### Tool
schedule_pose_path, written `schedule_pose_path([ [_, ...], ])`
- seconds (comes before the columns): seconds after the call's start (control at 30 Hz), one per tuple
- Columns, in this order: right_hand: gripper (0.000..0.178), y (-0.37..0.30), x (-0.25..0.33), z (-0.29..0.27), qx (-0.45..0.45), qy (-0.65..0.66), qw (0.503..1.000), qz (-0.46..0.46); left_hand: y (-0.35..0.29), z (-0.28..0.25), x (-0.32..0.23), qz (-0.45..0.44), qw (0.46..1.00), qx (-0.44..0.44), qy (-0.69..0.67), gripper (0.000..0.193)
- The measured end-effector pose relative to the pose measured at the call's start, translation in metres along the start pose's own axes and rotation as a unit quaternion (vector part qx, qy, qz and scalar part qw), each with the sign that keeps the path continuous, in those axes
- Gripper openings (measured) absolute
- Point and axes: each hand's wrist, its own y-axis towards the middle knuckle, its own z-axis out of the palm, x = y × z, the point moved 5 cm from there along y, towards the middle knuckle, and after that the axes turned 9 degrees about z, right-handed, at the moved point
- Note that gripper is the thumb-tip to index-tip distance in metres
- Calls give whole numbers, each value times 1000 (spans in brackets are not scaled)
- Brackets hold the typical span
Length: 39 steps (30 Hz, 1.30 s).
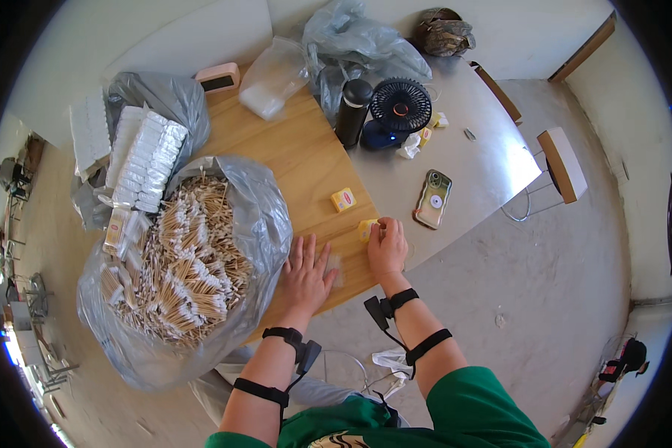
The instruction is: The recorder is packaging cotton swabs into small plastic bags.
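My left hand (307, 276) lies flat on the wooden tabletop, fingers spread, beside a big grey plastic bag (265, 198) full of loose cotton swabs (190, 261). Next to its thumb is a small clear plastic piece (337, 269), perhaps a sleeve; its kind is hard to make out. My right hand (387, 246) is closed at the table's right edge, with thumb and fingers on a small yellow box (366, 229). Another small yellow box (343, 199) sits on the wood just beyond it.
Wrapped white packs (151, 160) are stacked behind the swab bag. On the metal table at right lie a phone (433, 198), a black fan (400, 106) and a dark tumbler (352, 112). Clear bags (275, 78) and a pink-and-black device (218, 78) stand along the back.
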Motion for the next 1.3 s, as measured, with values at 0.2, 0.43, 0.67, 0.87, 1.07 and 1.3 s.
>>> schedule_pose_path([
  [0.2, 13, 3, -3, 1, 10, -15, 1000, 11, 2, -8, 0, -7, 998, -32, -61, 62],
  [0.43, 13, 1, 2, 0, 18, -8, 1000, 5, -16, -12, 15, -27, 978, -152, -138, 58],
  [0.67, 14, 2, -4, 1, 18, -17, 1000, 15, -26, -17, 6, -67, 964, -179, -186, 59],
  [0.87, 14, 2, -2, -1, 26, -29, 999, 29, -37, -13, -15, -65, 964, -159, -203, 73],
  [1.07, 14, 3, -4, -2, 28, -27, 999, 29, -17, -17, -21, -5, 995, -24, -101, 88],
  [1.3, 13, 3, -4, 2, 23, -29, 999, 21, 1, -18, -2, 14, 997, 32, -71, 93],
])
